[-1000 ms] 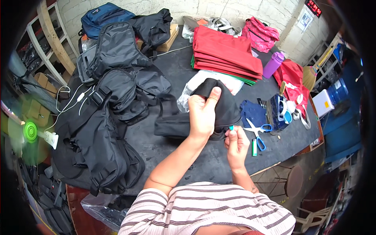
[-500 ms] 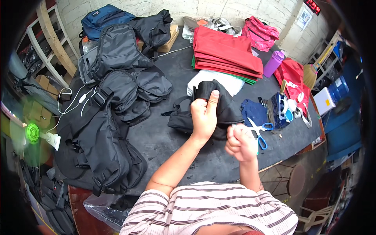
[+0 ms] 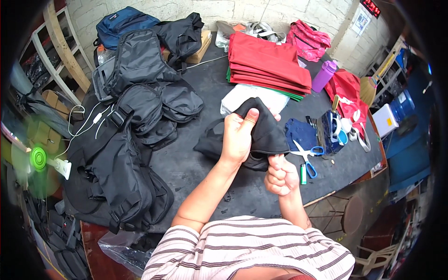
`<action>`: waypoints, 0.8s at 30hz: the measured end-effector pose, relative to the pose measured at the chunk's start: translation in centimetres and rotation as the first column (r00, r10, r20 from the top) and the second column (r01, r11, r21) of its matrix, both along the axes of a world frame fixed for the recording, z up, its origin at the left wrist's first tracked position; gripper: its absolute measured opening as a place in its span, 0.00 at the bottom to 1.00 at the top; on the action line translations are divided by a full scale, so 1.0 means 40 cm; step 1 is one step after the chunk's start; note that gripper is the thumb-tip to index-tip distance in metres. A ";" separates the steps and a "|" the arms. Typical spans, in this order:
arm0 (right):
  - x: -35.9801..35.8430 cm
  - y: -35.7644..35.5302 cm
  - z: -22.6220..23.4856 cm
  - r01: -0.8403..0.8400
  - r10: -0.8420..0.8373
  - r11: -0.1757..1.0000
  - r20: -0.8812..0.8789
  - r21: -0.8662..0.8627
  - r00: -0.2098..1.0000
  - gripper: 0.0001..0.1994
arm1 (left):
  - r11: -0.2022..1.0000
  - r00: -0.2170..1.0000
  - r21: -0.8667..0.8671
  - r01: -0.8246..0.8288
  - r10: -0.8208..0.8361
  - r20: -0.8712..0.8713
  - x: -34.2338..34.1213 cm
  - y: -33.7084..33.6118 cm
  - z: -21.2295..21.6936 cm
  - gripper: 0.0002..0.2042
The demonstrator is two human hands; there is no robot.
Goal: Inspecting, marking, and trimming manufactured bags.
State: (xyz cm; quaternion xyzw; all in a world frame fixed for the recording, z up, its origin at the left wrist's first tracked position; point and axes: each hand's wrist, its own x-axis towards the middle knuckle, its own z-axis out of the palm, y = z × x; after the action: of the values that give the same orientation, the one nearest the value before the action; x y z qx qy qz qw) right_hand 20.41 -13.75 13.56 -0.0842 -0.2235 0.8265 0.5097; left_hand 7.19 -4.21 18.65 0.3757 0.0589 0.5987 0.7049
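Between my hands a black fabric bag (image 3: pixel 268 135) is held up off the dark tabletop, part of it bunched to the left. My left hand (image 3: pixel 237 139) grips its upper part, thumb pressed along the cloth and fingertips showing at the far side. At the bag's lower right edge, my right hand (image 3: pixel 283 178) is closed, thumb and finger pinching the hem. Whether anything small is also in that pinch is hidden. Just right of this hand lie scissors (image 3: pixel 311 163) with blue handles and a small green lighter-like item (image 3: pixel 303 174).
Black backpacks (image 3: pixel 135 121) pile up on the left. Folded red fabric (image 3: pixel 266 63) is stacked at the back, with white sheets (image 3: pixel 228 99) before it. A purple bottle (image 3: pixel 324 76), dark blue cloth (image 3: pixel 300 133) and a tool holder (image 3: pixel 332 133) stand right. A green fan (image 3: pixel 38 158) spins far left.
The bag has turned in my left hand, so the ribbed strip at its top no longer shows. My right hand has moved slightly down and left, uncovering the green item.
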 end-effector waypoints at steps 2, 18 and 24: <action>-0.022 0.001 0.012 0.060 -0.064 0.998 0.150 0.029 0.987 0.13 | 1.000 0.999 -0.007 -0.030 0.029 -0.029 -0.014 0.008 -0.008 0.16; -0.053 0.005 0.044 0.290 -0.327 0.944 0.316 0.159 0.890 0.14 | 0.821 0.706 0.274 -0.500 0.570 -0.420 -0.001 -0.008 -0.030 0.26; -0.050 0.002 0.040 0.515 -0.652 0.727 0.692 0.454 0.309 0.09 | 0.938 0.891 0.076 -0.337 0.344 -0.295 -0.002 -0.005 -0.019 0.16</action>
State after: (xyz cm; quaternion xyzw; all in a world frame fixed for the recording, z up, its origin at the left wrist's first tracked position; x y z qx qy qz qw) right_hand 18.43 -13.67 15.14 -0.4936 -0.4467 0.4259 0.6128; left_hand 7.10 -4.42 17.88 0.4553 0.2246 0.6485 0.5671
